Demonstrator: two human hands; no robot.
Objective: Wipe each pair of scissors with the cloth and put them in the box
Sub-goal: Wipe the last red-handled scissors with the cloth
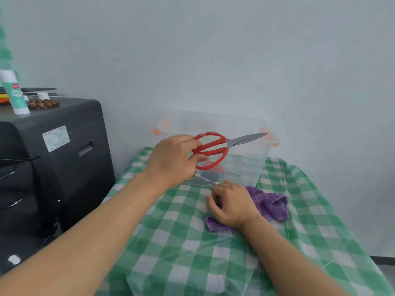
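Currently the left hand (174,160) holds the red-handled scissors (215,149) by the handle loops, fingers curled round the near ends of the loops. Scissors are in the air over the open top of the clear plastic box (245,165), blades closed and pointing right toward the box's right rim with its orange clip.

Inside the box, seen through the near wall: dark and red shapes plus a metal blade low down, likely other scissors, too blurred to count.

Right hand (232,205) rests on the purple cloth (271,205), fingers loosely curled, thumb and forefinger close together at the cloth's left edge; cannot tell if they actually pinch it. Cloth lies bunched on the green-and-white checked tablecloth (181,242), just in front of the box's near right corner.

Left of the table: black cabinet (64,150) with a white label, a white-and-green tube (16,95) and small brown items on top.
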